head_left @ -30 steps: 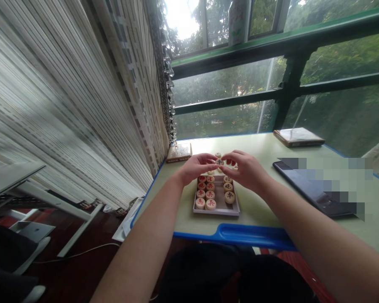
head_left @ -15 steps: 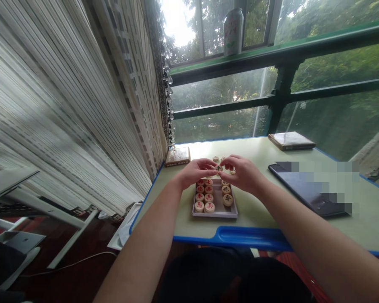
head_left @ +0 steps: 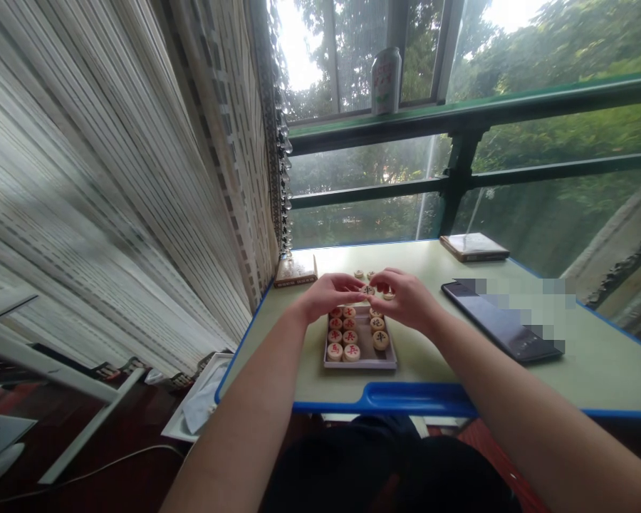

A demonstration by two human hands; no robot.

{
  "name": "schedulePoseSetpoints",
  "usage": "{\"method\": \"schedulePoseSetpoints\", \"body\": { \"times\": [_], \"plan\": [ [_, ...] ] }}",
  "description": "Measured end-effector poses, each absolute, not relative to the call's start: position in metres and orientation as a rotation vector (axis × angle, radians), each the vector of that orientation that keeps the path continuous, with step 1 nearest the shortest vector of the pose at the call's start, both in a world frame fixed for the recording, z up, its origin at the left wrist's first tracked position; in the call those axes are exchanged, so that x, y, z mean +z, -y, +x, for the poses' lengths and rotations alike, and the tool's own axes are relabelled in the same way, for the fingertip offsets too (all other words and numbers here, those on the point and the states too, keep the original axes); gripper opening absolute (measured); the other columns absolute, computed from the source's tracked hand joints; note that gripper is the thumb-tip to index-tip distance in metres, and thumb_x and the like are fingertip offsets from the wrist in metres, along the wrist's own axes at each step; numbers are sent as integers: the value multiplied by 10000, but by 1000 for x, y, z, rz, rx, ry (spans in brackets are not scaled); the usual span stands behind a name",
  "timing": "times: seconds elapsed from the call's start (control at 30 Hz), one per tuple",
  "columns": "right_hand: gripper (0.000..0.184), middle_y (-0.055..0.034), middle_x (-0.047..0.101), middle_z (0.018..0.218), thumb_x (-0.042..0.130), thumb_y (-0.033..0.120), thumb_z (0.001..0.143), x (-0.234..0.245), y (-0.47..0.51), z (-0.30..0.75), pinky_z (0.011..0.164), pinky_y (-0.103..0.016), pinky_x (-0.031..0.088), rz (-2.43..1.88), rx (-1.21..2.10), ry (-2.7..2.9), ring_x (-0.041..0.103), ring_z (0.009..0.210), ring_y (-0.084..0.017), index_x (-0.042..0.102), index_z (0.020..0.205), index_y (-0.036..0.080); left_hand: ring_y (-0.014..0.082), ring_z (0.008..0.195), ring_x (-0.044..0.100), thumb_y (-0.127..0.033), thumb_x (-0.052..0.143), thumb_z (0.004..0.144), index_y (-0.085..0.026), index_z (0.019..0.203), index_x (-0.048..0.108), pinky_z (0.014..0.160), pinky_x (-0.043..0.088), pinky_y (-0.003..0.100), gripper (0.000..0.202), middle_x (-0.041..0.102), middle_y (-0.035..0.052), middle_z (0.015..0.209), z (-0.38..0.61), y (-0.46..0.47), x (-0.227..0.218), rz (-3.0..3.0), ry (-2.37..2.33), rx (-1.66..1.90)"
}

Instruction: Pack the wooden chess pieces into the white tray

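Note:
A round xiangqi piece (head_left: pixel 368 291) with a black character is pinched between my left hand (head_left: pixel 328 293) and my right hand (head_left: pixel 403 299), just above the far edge of a shallow box (head_left: pixel 364 356). Inside the box, red-lettered xiangqi pieces (head_left: pixel 350 336) fill two columns on the left. Several black-lettered pieces (head_left: pixel 381 340) stand in a column on the right, with bare box floor between. Beyond my hands lie a few loose pieces (head_left: pixel 358 274) on the table, partly hidden by my fingers.
The pale table (head_left: pixel 427 374) has a blue edge and a blue front groove (head_left: pixel 417 397). A dark phone or tablet (head_left: pixel 505 320) lies to the right. One flat box (head_left: pixel 474 246) sits at the back right, another (head_left: pixel 295 271) at the back left. A can (head_left: pixel 385 82) stands on the window ledge.
The camera view has shifted slightly, so the scene sits a bit lower and to the left. Both hands keep hold of the same black-lettered piece, its character now turned slightly.

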State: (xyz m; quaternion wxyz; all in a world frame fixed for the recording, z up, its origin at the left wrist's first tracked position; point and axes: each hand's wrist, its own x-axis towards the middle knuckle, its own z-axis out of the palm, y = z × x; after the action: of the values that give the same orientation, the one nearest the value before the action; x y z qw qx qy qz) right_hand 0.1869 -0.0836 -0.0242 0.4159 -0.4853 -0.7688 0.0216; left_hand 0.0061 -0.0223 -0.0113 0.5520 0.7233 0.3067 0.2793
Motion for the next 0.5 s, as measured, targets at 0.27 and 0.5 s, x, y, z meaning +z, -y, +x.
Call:
{"method": "schedulePoseSetpoints", "body": {
  "times": [0.27, 0.5],
  "plan": [
    [147, -32, 571, 725, 597, 274, 732, -17, 95, 179, 569, -262, 435, -1180, 103, 1838, 518, 632, -135, 621, 818, 158, 148, 750, 568, -347, 755, 579, -114, 887, 691, 707, 445, 315, 392, 649, 69, 820, 2, 29, -3, 1807, -669, 714],
    [141, -18, 562, 721, 597, 271, 729, -24, 133, 170, 585, -254, 428, -1216, 73, 1738, 516, 655, -137, 594, 831, 173, 112, 719, 525, -377, 744, 587, -125, 924, 681, 642, 417, 246, 426, 626, 62, 855, -2, 41, 9, 1876, -590, 652]
  ]
}}
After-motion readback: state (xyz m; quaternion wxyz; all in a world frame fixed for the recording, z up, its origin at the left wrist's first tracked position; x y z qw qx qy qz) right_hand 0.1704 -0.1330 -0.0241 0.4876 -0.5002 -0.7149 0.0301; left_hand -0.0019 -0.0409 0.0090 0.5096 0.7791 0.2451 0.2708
